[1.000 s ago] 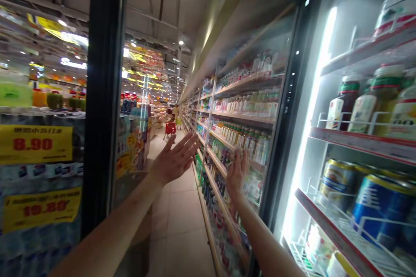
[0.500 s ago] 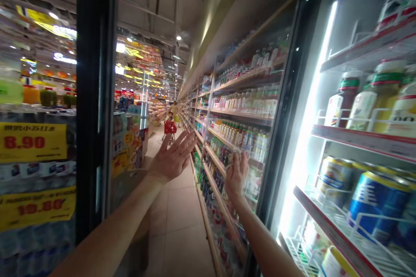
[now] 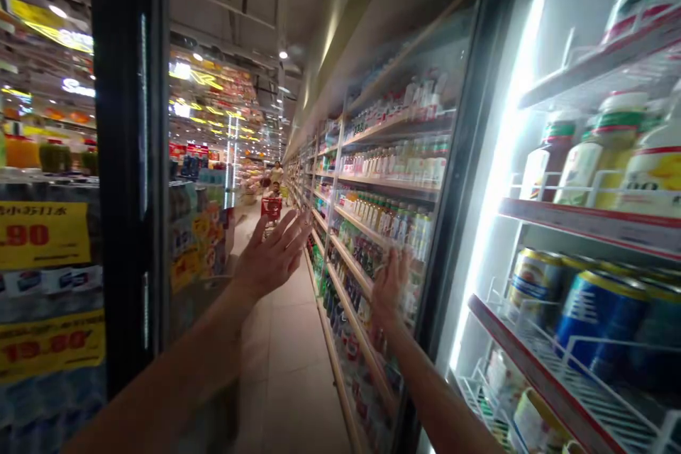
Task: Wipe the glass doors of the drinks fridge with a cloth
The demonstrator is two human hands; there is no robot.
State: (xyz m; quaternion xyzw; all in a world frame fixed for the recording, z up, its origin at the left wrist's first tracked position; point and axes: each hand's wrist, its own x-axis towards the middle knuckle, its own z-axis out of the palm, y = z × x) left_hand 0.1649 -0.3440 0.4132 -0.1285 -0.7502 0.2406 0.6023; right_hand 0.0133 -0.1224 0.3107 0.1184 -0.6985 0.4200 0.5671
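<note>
"Head view first: what were the hands doing?"

"Both reached up before the glass door (image 3: 125, 177). The left hand (image 3: 271, 252) had its fingers straight and loosely spread, with nothing in its grasp. The right hand (image 3: 391, 287) had its fingers pointing up, but blur hid how far they were opened; I couldn't tell whether anything lay under them."

"Did they touch the glass?"

"They looked close to it, yet contact was hard to judge."

"And the door, where was it?"

"It stood open ahead of the person, its black frame (image 3: 462, 156) showing on both sides, with the lit fridge (image 3: 550, 21) just beside it on the right."

"What worried you?"

"A swing, mostly. Had one hand pushed harder than the other, the door could have moved and upset the reach. Neither hand appeared to grip the frame to steady it."

"Anything near the arms?"

"The fridge shelf (image 3: 540, 369), which carried a blue can (image 3: 596, 312). The right forearm (image 3: 441, 386) was near its edge, so a sudden jerk sideways could have bumped it and rattled the can."

"Farther out?"

"Bottles (image 3: 399, 223) on shelves beyond the glass, and a red cart (image 3: 271, 207) down the aisle, probably too far off to be struck."
</note>
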